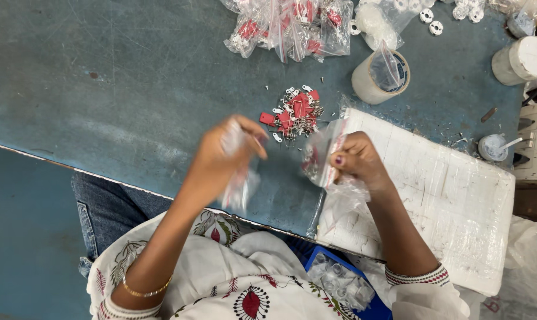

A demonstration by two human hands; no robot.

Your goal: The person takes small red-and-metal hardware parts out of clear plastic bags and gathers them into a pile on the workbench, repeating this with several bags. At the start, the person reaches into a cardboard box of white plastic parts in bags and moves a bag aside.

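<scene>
Filled clear plastic packets of red parts [292, 26] lay at the blue-grey metal table's [132, 89] far edge; loose red-and-silver parts [295, 114] remained. The right hand [357, 161] pinched a clear zip bag [322, 155], the left hand [227, 155] gripped another bag [240, 188].

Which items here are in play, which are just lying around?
In hand:
- left hand: small clear bag
- right hand: clear bag with red parts
- loose pile of red and metal parts

Lying about:
- tape roll
- white jar
- filled bags
- white board
- small cup with stick
</scene>
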